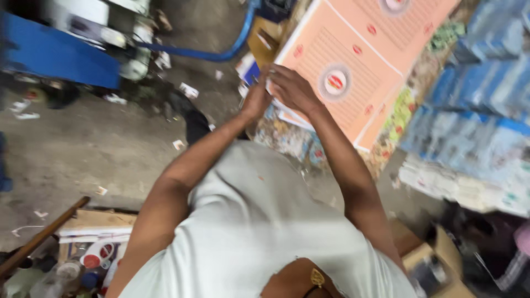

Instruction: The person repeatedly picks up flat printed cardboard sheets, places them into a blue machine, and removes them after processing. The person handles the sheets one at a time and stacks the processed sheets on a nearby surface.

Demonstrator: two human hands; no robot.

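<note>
Orange printed sheets under both hands, w/ littered concrete floor nearby.

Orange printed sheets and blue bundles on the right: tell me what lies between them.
In the head view, a strip of multicoloured printed sheets lies between the orange printed sheets and the blue bundles.

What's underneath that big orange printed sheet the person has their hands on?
Under the orange sheet white sheet edges stick out near the right hand and left hand, resting on a colourful printed stack. How many sheets lie beneath is covered.
</note>
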